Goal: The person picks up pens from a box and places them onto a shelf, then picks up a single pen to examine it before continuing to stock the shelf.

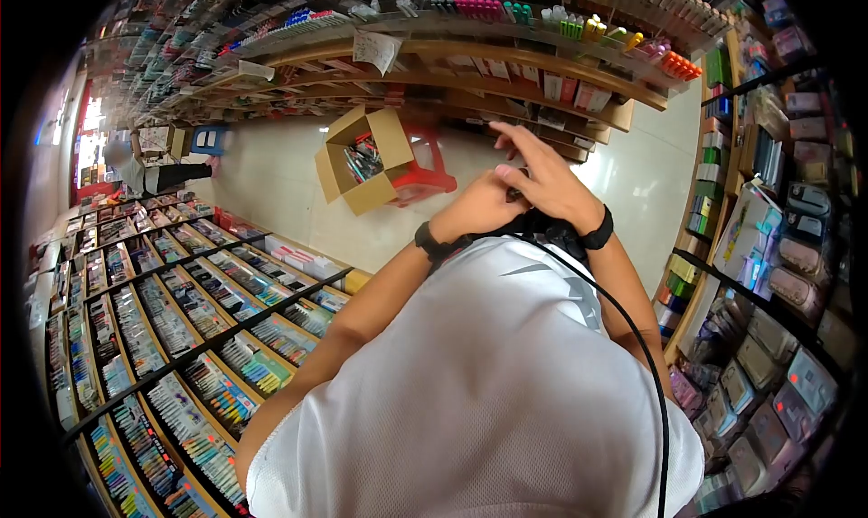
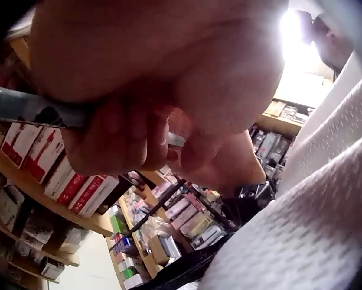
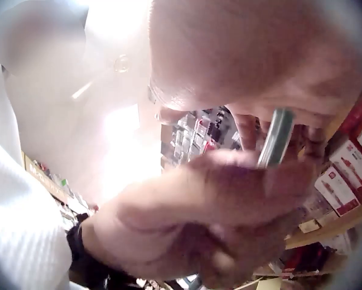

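In the head view my left hand [image 1: 475, 203] and right hand [image 1: 547, 182] meet in front of the shirt, with a small dark part showing between them. My left hand grips a slim pen [image 3: 279, 138] with a greenish-grey end, which sticks up past the thumb in the right wrist view. From the left wrist view, the pen's translucent teal end [image 2: 35, 109] juts out to the left of the curled fingers [image 2: 117, 136]. My right hand is over the left, fingers extended in the head view and its thumb close to the left hand. The pen's middle is hidden.
An open cardboard box [image 1: 407, 138] with many pens inside stands on a red stool [image 1: 423, 170] ahead. Slanted pen racks [image 1: 181, 292] fill the left side; wooden shelves [image 1: 542, 57] run across the front. Pouches [image 1: 796, 256] hang at right. Farther left is another person [image 1: 131, 170].
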Tool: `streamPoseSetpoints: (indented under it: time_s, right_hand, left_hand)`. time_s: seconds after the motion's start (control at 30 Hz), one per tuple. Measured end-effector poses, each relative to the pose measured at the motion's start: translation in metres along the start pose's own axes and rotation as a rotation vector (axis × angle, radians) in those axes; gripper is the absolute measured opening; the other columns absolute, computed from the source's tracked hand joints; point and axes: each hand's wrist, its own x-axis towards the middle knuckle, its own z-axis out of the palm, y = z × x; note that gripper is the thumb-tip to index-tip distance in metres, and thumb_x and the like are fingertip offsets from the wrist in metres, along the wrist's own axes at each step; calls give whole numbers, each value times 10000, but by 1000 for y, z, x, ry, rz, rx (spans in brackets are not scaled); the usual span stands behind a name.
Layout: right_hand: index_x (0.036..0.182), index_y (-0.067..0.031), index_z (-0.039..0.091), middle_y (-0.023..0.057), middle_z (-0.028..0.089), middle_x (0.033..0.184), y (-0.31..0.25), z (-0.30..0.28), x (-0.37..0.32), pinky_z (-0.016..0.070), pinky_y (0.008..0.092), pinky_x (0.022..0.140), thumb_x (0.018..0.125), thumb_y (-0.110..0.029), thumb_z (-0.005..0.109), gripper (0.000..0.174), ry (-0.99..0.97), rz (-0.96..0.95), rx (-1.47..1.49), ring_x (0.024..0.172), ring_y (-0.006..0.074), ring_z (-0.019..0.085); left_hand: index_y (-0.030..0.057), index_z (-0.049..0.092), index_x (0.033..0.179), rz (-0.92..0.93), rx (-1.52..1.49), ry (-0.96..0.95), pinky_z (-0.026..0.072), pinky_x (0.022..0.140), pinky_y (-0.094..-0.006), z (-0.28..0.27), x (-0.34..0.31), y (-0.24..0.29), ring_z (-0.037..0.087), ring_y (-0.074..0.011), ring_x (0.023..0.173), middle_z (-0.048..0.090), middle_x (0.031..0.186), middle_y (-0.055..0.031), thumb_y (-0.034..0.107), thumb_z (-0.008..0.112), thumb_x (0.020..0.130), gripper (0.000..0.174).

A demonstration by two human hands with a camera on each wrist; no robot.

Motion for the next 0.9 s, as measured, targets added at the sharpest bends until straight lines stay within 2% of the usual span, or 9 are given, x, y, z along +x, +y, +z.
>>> streamPoseSetpoints:
  time_s: [0.07,0.1,0.13,0.2,0.3,0.63,0.83,0.9]
  right_hand:
    - [1413,-56,462,172,588,1163,-8,5,2,476,387,929,912,-308,649,591,-69,-73,-32,1048,321,582]
    - [1342,-37,527,178,619,1110,-11,8,2,486,405,909,871,-350,696,590,-42,-133,-80,1017,350,599]
    - [1342,-37,527,178,619,1110,-11,9,3,486,405,909,871,-350,696,590,-44,-135,-84,1017,350,599]
    - [1235,-18,596,176,646,1042,-11,12,3,501,418,876,833,-372,733,553,-8,-201,-139,971,370,624]
    - [1155,-7,629,175,656,1015,-14,13,4,513,423,842,812,-375,754,518,10,-233,-180,929,379,638]
    - [1092,10,646,170,669,1006,-19,18,1,526,403,822,816,-383,755,493,38,-195,-151,917,370,658]
    - [1094,33,653,188,689,982,-10,16,-1,528,380,823,847,-356,736,468,-65,-123,-123,917,347,670]
    - [1112,35,649,192,697,977,-6,14,-1,525,363,822,870,-315,718,431,-80,-28,-15,897,321,676]
  left_hand:
    - [-40,644,1059,-8,325,-293,509,849,-419,-2,6,2,638,-356,983,665,1042,-232,94,648,852,247]
    - [-27,648,895,69,207,-85,513,739,-466,5,7,0,636,-420,829,678,886,-220,115,646,803,169]
    - [-27,648,895,71,206,-82,513,739,-466,3,8,5,636,-420,829,678,886,-220,115,646,803,169]
    - [-20,646,969,118,239,-105,503,782,-485,-1,11,13,621,-437,937,667,993,-238,106,643,797,212]
    - [-22,644,979,129,252,-110,501,790,-489,-2,9,15,617,-438,949,662,1004,-243,103,637,802,217]
    - [-29,636,1013,94,233,-114,493,814,-499,0,-1,13,603,-440,989,649,1041,-257,94,616,816,232]
    - [-32,633,1030,51,205,-112,489,827,-504,3,-7,6,596,-441,1009,642,1060,-265,89,605,823,241]
    - [-48,579,1184,194,280,-63,498,874,-437,3,-14,-6,621,-389,1001,651,1081,-235,60,541,892,314]
